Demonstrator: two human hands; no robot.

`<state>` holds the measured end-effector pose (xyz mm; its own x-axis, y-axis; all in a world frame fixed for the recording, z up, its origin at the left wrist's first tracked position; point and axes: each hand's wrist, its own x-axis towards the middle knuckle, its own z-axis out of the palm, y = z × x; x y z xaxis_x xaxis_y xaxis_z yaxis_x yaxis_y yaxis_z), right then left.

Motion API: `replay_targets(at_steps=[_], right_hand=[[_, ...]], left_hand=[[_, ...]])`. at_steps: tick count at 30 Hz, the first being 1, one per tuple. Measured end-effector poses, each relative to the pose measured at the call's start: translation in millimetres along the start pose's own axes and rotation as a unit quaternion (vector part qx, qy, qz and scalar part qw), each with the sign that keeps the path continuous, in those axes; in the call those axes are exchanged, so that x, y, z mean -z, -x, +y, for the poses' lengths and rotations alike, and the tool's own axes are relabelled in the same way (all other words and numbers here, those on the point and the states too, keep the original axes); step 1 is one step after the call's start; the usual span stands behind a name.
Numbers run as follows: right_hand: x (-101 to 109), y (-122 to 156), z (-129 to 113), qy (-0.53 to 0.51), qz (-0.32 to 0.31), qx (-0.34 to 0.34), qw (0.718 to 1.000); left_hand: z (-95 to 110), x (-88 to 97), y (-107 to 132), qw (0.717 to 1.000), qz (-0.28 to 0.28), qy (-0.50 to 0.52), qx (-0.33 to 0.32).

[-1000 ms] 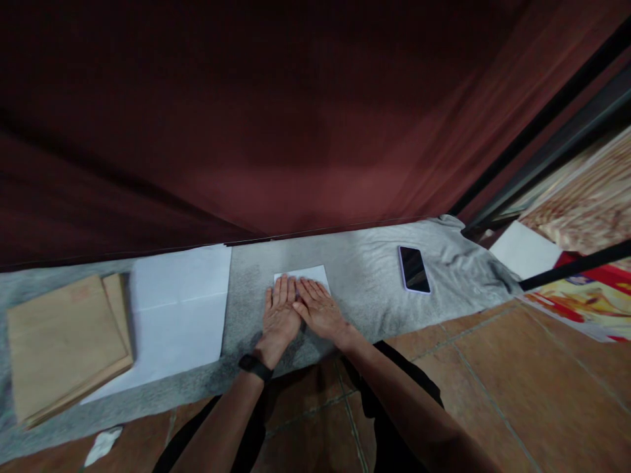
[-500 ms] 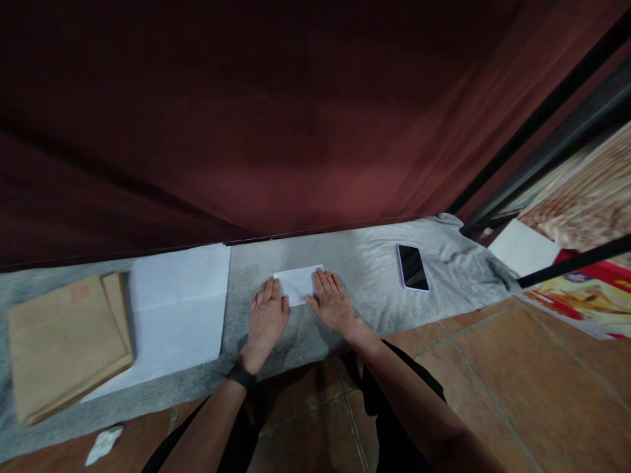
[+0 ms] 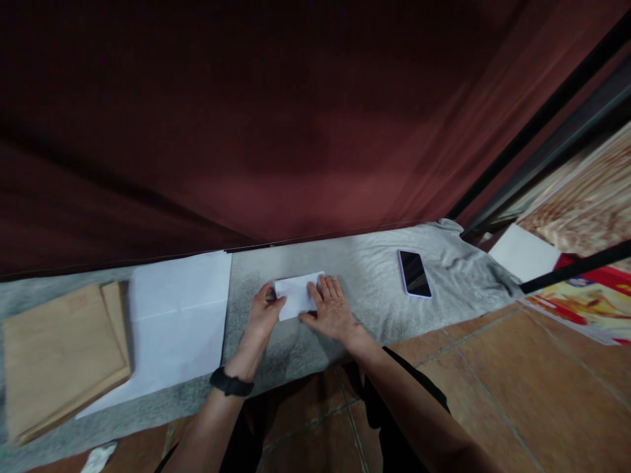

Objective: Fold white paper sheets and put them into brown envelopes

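Note:
A small folded sheet of white paper (image 3: pixel 296 294) lies on the grey cloth in front of me. My left hand (image 3: pixel 262 312) is at its left edge, thumb on top and fingers curled by the side, pinching it. On the right end of the paper, my right hand (image 3: pixel 332 312) lies flat with its fingers spread. The hand covers that end of the paper.
Large white sheets (image 3: pixel 180 328) and a stack of brown envelopes (image 3: pixel 64 355) lie to the left. A phone (image 3: pixel 415 273) rests on the grey cloth (image 3: pixel 365 256) to the right. Behind hangs a dark red curtain (image 3: pixel 315 164); a colourful box (image 3: pixel 586 299) stands at far right.
My left hand has gone from lying flat to gripping the paper's left edge. The right hand has spread its fingers and stays on the paper. The view has shifted slightly.

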<state>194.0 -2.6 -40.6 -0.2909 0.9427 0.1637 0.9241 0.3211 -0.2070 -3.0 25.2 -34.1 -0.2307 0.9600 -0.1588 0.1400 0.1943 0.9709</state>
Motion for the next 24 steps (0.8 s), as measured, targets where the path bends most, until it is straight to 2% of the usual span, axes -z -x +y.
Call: replay_targets(at_steps=[4,8,11,12,13,16,18,20,24], right_hand=[[-1,1,-3,0.001,0.015,0.003,1.0],[11,-2,-7,-0.023,0.015,-0.008,1.0],[24,-10,-7,-0.16,0.021,-0.051,0.986],[28,-13,-6,-0.241,0.024,-0.078,0.967],[29,-16,-6,-0.331,0.026,-0.111,0.937],[25,-20,-9,-0.57,0.028,-0.193,0.798],[18,-20,-15,-0.659,0.027,-0.213,0.721],[10,-18,-21,-0.698,0.013,-0.226,0.68],[4,-14,-19,-0.712,-0.001,-0.275,0.646]], left_hand=[[11,-5.3,5,0.995,0.0,0.072,0.07],[28,-9.9,9,0.982,-0.036,0.177,0.063],[36,-12.5,10,0.966,-0.063,0.243,0.057],[36,-13.6,10,0.965,-0.065,0.246,0.062],[36,-15.0,11,0.966,-0.064,0.238,0.074],[29,-19.4,15,0.973,-0.07,0.193,0.103],[23,-20.8,17,0.976,-0.09,0.174,0.092],[19,-19.2,16,0.982,-0.087,0.154,0.066],[16,-7.3,5,0.993,-0.068,0.084,0.038]])
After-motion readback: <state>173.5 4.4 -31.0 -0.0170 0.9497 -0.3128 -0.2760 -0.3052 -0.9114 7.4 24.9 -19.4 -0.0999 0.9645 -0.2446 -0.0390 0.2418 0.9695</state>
